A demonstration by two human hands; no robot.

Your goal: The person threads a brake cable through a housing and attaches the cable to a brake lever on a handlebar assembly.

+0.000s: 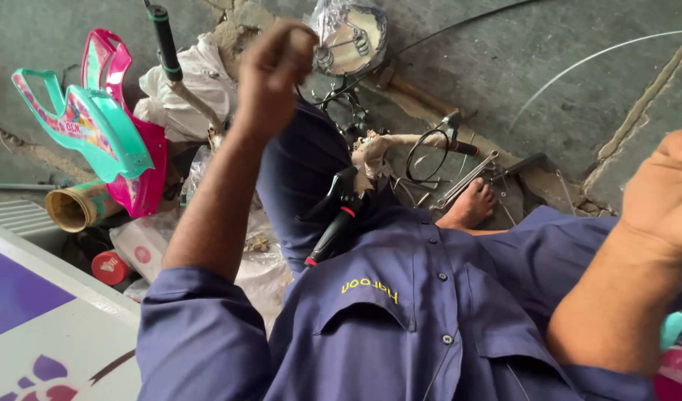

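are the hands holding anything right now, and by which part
Cannot be told. The left hand is a raised closed fist and the right hand is curled; nothing shows in either. A thin curved wire arcs between them.

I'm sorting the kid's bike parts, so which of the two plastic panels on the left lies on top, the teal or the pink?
The teal panel lies on top; it overlaps the pink panel, whose edges show behind and below it.

Glossy teal and pink plastic seat (96, 126), matt blue cloth shirt (400, 319), rough grey concrete floor (534, 67), dull metal wrench (467, 178).
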